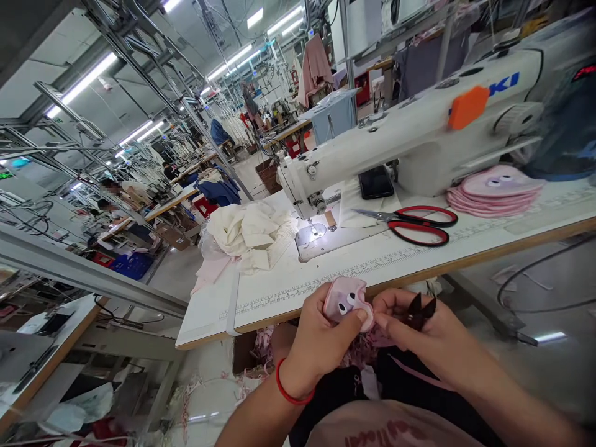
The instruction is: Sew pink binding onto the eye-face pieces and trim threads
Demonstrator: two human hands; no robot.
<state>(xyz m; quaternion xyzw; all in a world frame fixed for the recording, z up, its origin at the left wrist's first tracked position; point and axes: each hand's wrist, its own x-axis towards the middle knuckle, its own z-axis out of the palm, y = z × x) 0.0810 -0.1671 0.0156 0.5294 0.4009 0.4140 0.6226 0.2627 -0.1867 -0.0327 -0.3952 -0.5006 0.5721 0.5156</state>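
Observation:
My left hand (pixel 319 341), a red cord round its wrist, grips a small pink fabric piece (pixel 342 295) with white-and-black eyes on it. Its thumb presses on the piece's lower edge, and the fabric is bent. My right hand (pixel 419 332) is closed with dark thread snips (pixel 420 310) in the palm, blades pointing up. Thumb and forefinger of this hand pinch at the right edge of the pink piece; what lies between those fingertips is too small to make out. Both hands are just in front of the table edge, above my lap.
The sewing machine (pixel 372 146) stands on the white table (pixel 279 295), its needle area lit. Red-handled scissors (pixel 419 225), a black phone (pixel 376 182) and a stack of pink eyed pieces (pixel 496 192) lie near it. Cream cloth (pixel 246 233) is heaped left. Pink scraps fill a box below.

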